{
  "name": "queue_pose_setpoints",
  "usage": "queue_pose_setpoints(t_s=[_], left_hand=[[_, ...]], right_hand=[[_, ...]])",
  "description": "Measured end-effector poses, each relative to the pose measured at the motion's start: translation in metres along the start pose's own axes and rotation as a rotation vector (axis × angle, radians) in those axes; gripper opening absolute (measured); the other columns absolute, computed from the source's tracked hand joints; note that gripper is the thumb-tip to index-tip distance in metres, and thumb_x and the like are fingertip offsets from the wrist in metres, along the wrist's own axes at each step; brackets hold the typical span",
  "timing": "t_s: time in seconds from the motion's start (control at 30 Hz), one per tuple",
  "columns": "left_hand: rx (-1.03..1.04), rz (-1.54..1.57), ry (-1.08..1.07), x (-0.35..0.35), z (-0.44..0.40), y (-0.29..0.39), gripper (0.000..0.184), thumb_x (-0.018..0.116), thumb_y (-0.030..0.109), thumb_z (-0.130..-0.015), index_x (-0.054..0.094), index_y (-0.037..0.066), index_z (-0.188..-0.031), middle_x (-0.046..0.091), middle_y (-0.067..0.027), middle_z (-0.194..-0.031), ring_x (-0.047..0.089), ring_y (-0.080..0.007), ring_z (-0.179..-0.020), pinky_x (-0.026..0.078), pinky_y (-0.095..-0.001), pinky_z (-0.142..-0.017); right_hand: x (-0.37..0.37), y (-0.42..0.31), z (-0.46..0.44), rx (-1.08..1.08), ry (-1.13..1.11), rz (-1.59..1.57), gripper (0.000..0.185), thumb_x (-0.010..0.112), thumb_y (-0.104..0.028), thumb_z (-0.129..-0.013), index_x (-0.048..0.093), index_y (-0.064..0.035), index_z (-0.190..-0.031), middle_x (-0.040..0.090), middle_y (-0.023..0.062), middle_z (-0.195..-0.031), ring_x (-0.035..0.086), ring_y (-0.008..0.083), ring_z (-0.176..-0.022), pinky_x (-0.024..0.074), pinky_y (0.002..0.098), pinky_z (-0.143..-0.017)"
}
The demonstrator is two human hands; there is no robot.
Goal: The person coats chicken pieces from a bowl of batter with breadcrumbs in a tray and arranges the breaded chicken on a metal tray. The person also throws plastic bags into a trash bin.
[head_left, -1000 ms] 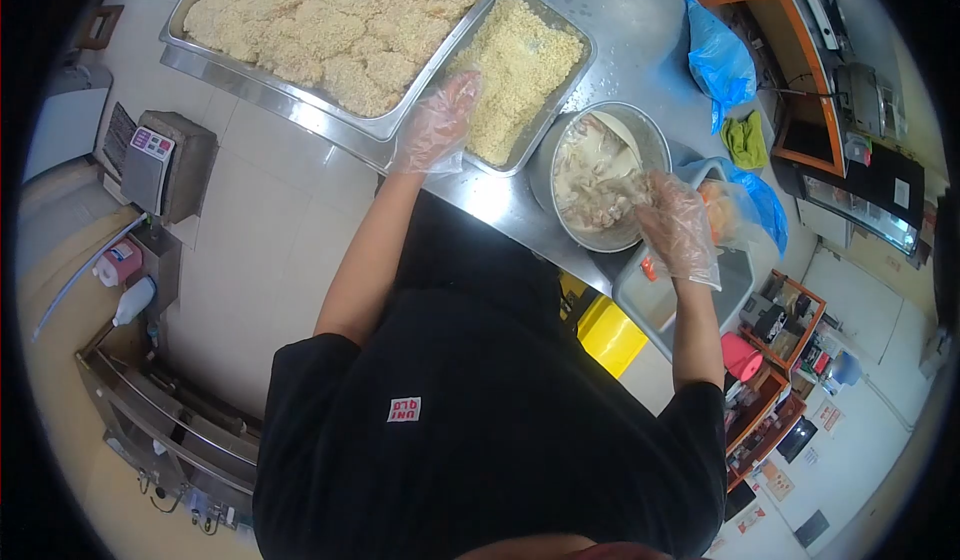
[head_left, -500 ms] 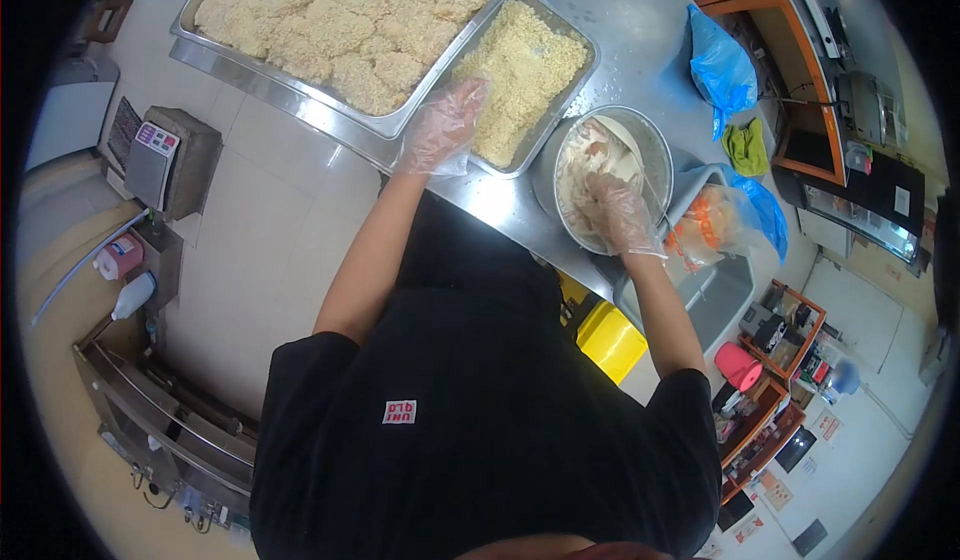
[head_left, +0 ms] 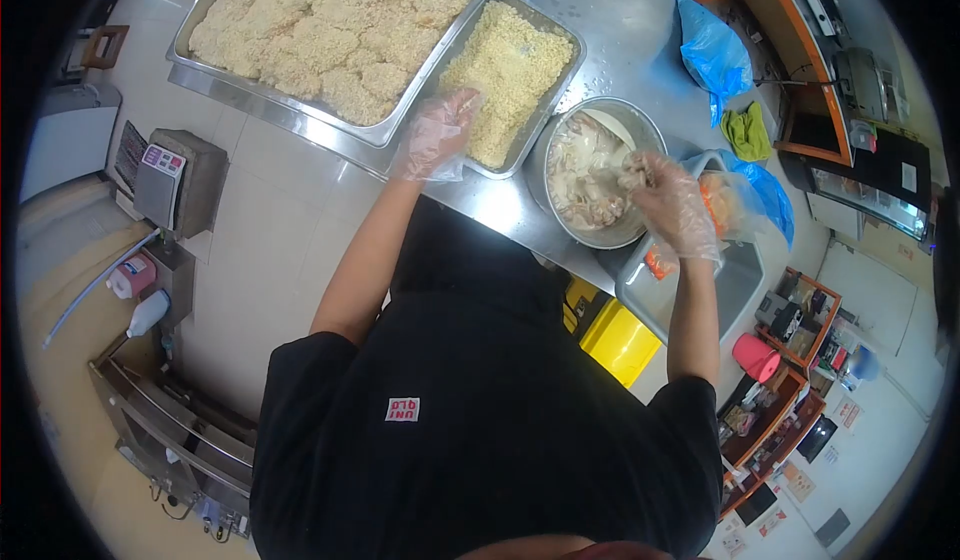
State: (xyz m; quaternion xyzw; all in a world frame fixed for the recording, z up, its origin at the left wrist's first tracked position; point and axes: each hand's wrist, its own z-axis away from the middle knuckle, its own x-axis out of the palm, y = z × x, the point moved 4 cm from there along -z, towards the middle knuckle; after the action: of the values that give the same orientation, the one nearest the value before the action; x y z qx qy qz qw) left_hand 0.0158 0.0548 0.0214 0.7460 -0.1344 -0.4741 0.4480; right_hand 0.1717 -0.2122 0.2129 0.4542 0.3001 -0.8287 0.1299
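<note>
My left hand (head_left: 438,138), in a clear plastic glove, hovers at the near left edge of the metal tray of pale crumbs (head_left: 515,65). Its fingers are loosely bent over the crumbs, with nothing visible in them. My right hand (head_left: 676,203), also gloved and coated with wet batter, is raised over the right rim of the round metal bowl (head_left: 545,195). The fingertips pinch a small batter-covered piece of meat (head_left: 634,174). More meat pieces in whitish batter (head_left: 583,170) lie in the bowl, with a pale utensil (head_left: 612,128) against its far side.
A large metal tray of crumb-coated pieces (head_left: 325,30) stands at the left. Right of the bowl are a grey tub (head_left: 740,285) with an orange-marked plastic bag (head_left: 722,205), a blue bag (head_left: 715,55) and a green cloth (head_left: 745,132). A yellow bin (head_left: 618,342) stands below the counter.
My right hand has come up out of the batter and moved right, to the bowl's rim, with a piece of meat. My left hand has drawn back slightly, its fingers more bent.
</note>
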Motion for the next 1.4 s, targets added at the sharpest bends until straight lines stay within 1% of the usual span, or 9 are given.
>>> queue_pose_setpoints(t_s=[0.17,0.3,0.5,0.7,0.83,0.9,1.03,1.23,1.4], left_hand=[[-0.071,-0.058,-0.069,0.002,0.001,0.001,0.03,0.062,0.024,-0.096,0.07,0.013,-0.123,0.074,-0.0175,-0.106,0.071,-0.0373,-0.098,0.057,-0.0444,-0.086],[-0.098,-0.084,-0.09,0.001,0.0,0.0,0.032,0.06,0.028,-0.099,0.07,0.011,-0.125,0.073,-0.0184,-0.113,0.07,-0.0371,-0.105,0.056,-0.0445,-0.091],[0.0,-0.046,-0.024,0.006,0.003,-0.007,0.03,0.062,0.024,-0.097,0.07,0.01,-0.122,0.073,-0.0181,-0.112,0.07,-0.0378,-0.104,0.056,-0.0455,-0.09],[0.024,-0.097,-0.059,0.01,0.002,-0.008,0.028,0.061,0.021,-0.096,0.07,0.01,-0.12,0.074,-0.0165,-0.112,0.07,-0.036,-0.105,0.056,-0.0438,-0.091],[0.094,-0.064,-0.021,0.015,0.003,0.007,0.03,0.062,0.021,-0.094,0.07,0.01,-0.121,0.073,-0.0169,-0.114,0.069,-0.0351,-0.107,0.056,-0.0418,-0.094],[0.169,-0.079,-0.217,0.025,-0.007,0.022,0.033,0.062,0.02,-0.094,0.069,0.01,-0.124,0.07,-0.0172,-0.123,0.066,-0.0349,-0.115,0.052,-0.0426,-0.101],[0.272,-0.308,-0.473,0.04,-0.029,0.056,0.047,0.055,0.03,-0.1,0.058,0.011,-0.143,0.057,-0.0177,-0.147,0.053,-0.0344,-0.136,0.038,-0.0448,-0.117],[0.029,-0.575,-0.393,0.062,-0.071,0.012,0.07,0.03,0.052,-0.108,0.027,0.009,-0.162,0.029,-0.0162,-0.168,0.028,-0.036,-0.154,0.018,-0.0482,-0.127],[0.145,-0.611,-0.461,0.079,-0.055,0.034,0.072,0.031,0.053,-0.108,0.022,0.008,-0.164,0.02,-0.015,-0.171,0.02,-0.0359,-0.157,0.013,-0.0547,-0.127]], right_hand=[[0.038,0.026,-0.05,-0.119,0.115,0.157,0.038,0.066,-0.019,-0.089,0.065,-0.0046,-0.124,0.067,0.0308,-0.114,0.067,0.0444,-0.107,0.0526,0.0507,-0.094],[0.089,0.054,-0.074,-0.05,0.141,0.214,0.031,0.051,-0.018,-0.098,0.065,-0.005,-0.123,0.067,0.0307,-0.113,0.066,0.0459,-0.107,0.0524,0.0526,-0.093],[0.05,0.029,-0.052,-0.128,0.214,0.159,0.035,0.068,-0.018,-0.088,0.066,-0.0032,-0.119,0.068,0.0284,-0.109,0.065,0.0457,-0.105,0.0513,0.0512,-0.091],[0.008,-0.003,-0.009,-0.155,0.322,0.08,0.034,0.065,-0.017,-0.089,0.064,-0.0018,-0.119,0.066,0.0261,-0.115,0.064,0.044,-0.109,0.0511,0.0491,-0.093],[0.063,0.014,-0.012,-0.165,0.139,0.065,0.034,0.066,-0.015,-0.088,0.064,-0.0008,-0.12,0.067,0.0251,-0.117,0.064,0.0432,-0.11,0.0511,0.048,-0.094],[0.098,0.031,-0.018,-0.053,-0.062,0.131,0.035,0.068,-0.014,-0.088,0.064,-0.0006,-0.12,0.068,0.0239,-0.119,0.065,0.0427,-0.11,0.051,0.0473,-0.095],[0.107,0.041,-0.016,-0.095,-0.057,0.031,0.041,0.072,-0.013,-0.084,0.063,-0.0003,-0.123,0.068,0.0255,-0.119,0.065,0.0424,-0.111,0.051,0.0471,-0.095],[0.061,0.014,0.002,-0.11,0.026,0.063,0.048,0.075,-0.014,-0.081,0.063,-0.0021,-0.126,0.067,0.0283,-0.116,0.065,0.0447,-0.11,0.0514,0.0488,-0.094],[0.051,0.028,0.008,-0.132,0.164,0.022,0.049,0.075,-0.016,-0.082,0.062,-0.0022,-0.127,0.067,0.0288,-0.117,0.064,0.0464,-0.111,0.0511,0.051,-0.093]])
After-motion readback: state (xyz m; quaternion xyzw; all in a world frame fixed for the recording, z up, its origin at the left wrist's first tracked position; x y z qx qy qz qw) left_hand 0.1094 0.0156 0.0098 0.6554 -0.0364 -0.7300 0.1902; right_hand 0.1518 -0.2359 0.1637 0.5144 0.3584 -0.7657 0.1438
